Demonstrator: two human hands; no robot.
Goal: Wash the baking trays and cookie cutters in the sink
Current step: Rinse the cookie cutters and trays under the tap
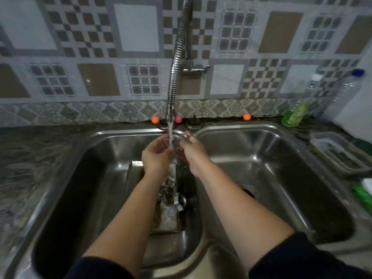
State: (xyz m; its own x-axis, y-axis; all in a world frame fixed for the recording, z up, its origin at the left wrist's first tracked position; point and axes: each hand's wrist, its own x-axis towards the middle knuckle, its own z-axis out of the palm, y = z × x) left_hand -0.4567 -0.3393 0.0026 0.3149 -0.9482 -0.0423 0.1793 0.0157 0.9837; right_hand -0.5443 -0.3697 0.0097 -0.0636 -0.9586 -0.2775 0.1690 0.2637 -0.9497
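Observation:
Both hands are raised over the left basin (84,178) of a steel double sink, under running water from the flexible tap (173,81). My left hand (156,156) and my right hand (191,152) together pinch a small metal cookie cutter (178,140) in the stream. Below them a baking tray (134,178) lies in the left basin, wet and soapy, with several small metal cutters (171,190) on it. My forearms hide part of the tray.
The right basin (271,168) holds only its drain. A green dish-soap bottle (295,114) and clear plastic bottles (342,91) stand at the back right. A clear container (338,152) and a green sponge (362,194) lie on the right counter. Dark stone counter (26,168) spreads left.

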